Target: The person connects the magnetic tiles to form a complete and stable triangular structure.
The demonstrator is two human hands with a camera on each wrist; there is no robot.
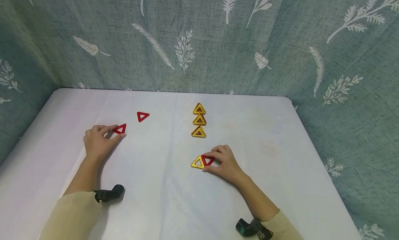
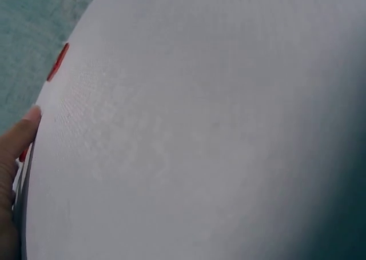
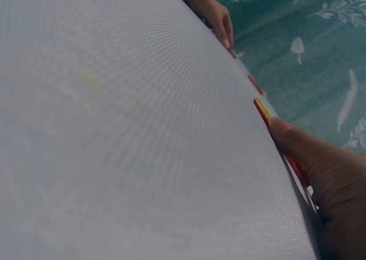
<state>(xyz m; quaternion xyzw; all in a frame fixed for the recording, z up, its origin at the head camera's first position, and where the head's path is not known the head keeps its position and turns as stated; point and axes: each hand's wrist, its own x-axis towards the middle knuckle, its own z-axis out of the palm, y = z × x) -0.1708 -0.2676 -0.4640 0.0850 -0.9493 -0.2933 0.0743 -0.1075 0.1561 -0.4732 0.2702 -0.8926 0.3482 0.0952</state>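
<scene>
My left hand [image 1: 98, 141] pinches a red open-centred triangle tile [image 1: 124, 129] between thumb and fingers, on the white tabletop. Farther back and to its right lies a loose red triangle tile [image 1: 138, 117]. With thumb and fingertips, my right hand [image 1: 227, 164] holds another red triangle tile [image 1: 204, 161], partly hidden by the fingers. That tile sits against the right side of a yellow triangle tile [image 1: 197, 167]. In the right wrist view the right thumb [image 3: 281, 126] is at the edge of the tiles; the left wrist view shows only part of the left hand [image 2: 17, 143].
Three yellow triangle pieces with dark reddish centres, the nearest one [image 1: 198, 135] included, form a column behind the right hand. A white cloth [image 1: 265, 129] covers the table. Green leaf-patterned fabric [image 1: 212, 60] hangs behind it. Black wrist cameras [image 1: 109, 194] are strapped to both forearms.
</scene>
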